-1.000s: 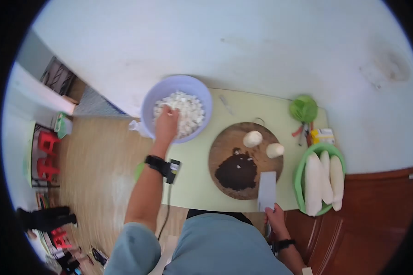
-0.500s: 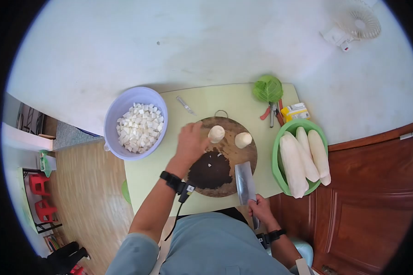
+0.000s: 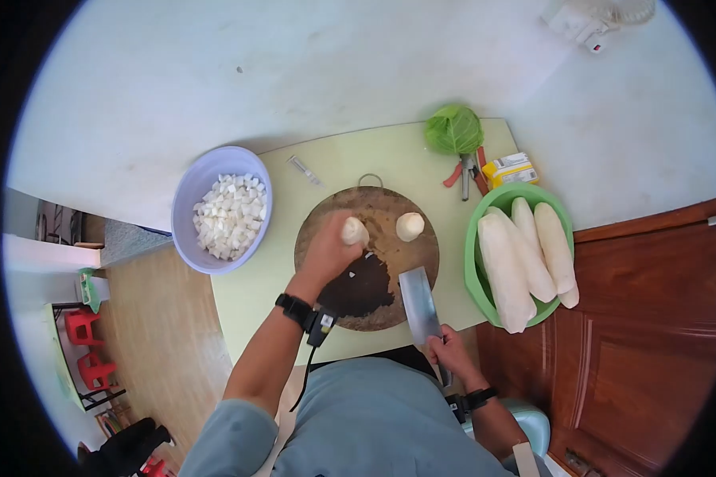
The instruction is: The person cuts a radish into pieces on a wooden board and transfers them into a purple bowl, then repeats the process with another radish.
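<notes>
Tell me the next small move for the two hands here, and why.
Probably bring the cleaver up over the radish piece: the left hand already holds it on the board, while the right hand keeps the blade at the board's near edge.

Two radish chunks (image 3: 355,230) (image 3: 410,226) are seen on one round cutting board (image 3: 398,207). Three peeled radishes (image 3: 501,270) (image 3: 531,250) (image 3: 556,250) are counted in one green basket (image 3: 473,278). One cleaver (image 3: 420,304), one purple bowl (image 3: 184,191) and one cabbage (image 3: 453,129) are shown.

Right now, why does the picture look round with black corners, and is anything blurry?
Head view: a fisheye lens bends the table edge and blacks the corners; soft daylight, no glare; left hand and cleaver look sharp, the far rim slightly smeared.
</notes>
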Tool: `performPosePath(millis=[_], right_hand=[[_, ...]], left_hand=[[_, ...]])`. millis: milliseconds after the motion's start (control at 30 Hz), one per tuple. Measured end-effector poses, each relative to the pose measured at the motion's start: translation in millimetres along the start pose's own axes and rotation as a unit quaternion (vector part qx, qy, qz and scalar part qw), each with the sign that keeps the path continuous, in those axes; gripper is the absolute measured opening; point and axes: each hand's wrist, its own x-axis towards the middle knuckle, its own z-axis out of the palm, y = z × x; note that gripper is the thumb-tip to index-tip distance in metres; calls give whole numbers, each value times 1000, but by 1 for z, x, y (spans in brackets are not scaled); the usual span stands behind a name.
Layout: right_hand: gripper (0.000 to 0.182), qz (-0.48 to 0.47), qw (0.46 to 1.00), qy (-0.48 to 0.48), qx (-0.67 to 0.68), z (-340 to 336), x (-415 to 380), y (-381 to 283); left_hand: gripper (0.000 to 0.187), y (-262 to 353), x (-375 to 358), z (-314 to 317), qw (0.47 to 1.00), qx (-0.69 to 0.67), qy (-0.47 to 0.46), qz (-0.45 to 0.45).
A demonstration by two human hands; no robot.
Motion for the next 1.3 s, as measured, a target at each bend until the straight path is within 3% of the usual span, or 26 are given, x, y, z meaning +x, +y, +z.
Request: performPosePath(millis=[67, 133, 233, 333, 467, 567, 633, 667, 733, 800, 900, 967, 1033, 1100, 1167, 1233, 1300], right_hand=[[18, -3, 1000, -13, -4, -4, 3, 3], [18, -10, 1000, -21, -14, -8, 5, 0], [17, -20, 999, -30, -38, -13, 7, -6], [16, -14, 998, -27, -63, -13, 6, -22], [15, -42, 996, -35, -70, -13, 8, -28], [16, -47, 995, -26, -81, -11, 7, -34], [15, -134, 981, -22, -138, -9, 8, -34], [15, -131, 982, -18, -135, -10, 7, -35], [16, -207, 946, 6, -250, -4, -2, -57], [16, -234, 939, 12, -253, -1, -4, -61], [17, -299, 921, 27, -248, 13, -15, -83], [17, -337, 910, 41, -237, 23, -16, -96], [18, -427, 855, 58, -290, 29, -13, -101], [20, -418, 848, 45, -323, 29, -13, -102], [21, -406, 840, 30, -359, 29, -15, -104], [22, -349, 832, 11, -432, 29, -19, -107], [22, -353, 831, 7, -431, 28, -16, -105]], left_hand=[[62, 2, -21, -2, 999, -14, -20, -28], [67, -7, -45, 8, 995, 56, -76, 29], [72, -4, -71, 27, 993, 2, -114, -20], [74, -17, -91, 51, 996, 48, -80, 13], [66, -18, -100, 59, 998, -24, -34, -42], [63, -23, -102, 60, 999, -33, -29, -24], [62, -24, -102, 57, 999, -29, -19, -23], [62, -24, -103, 56, 999, -24, -9, -21], [64, -25, -104, 54, 1000, -27, -7, -11], [66, -21, -105, 54, 1000, -29, -4, 0], [58, -14, -108, 55, 998, -60, 27, 8], [46, -16, -109, 63, 983, -139, 40, -114], [41, -14, -107, 68, 991, -82, 74, -70], [35, -13, -105, 68, 994, -26, 107, -26], [33, -13, -104, 69, 993, -29, 87, -72], [32, -17, -105, 73, 992, -26, 96, -74], [31, -17, -106, 74, 991, -22, 108, -78]])
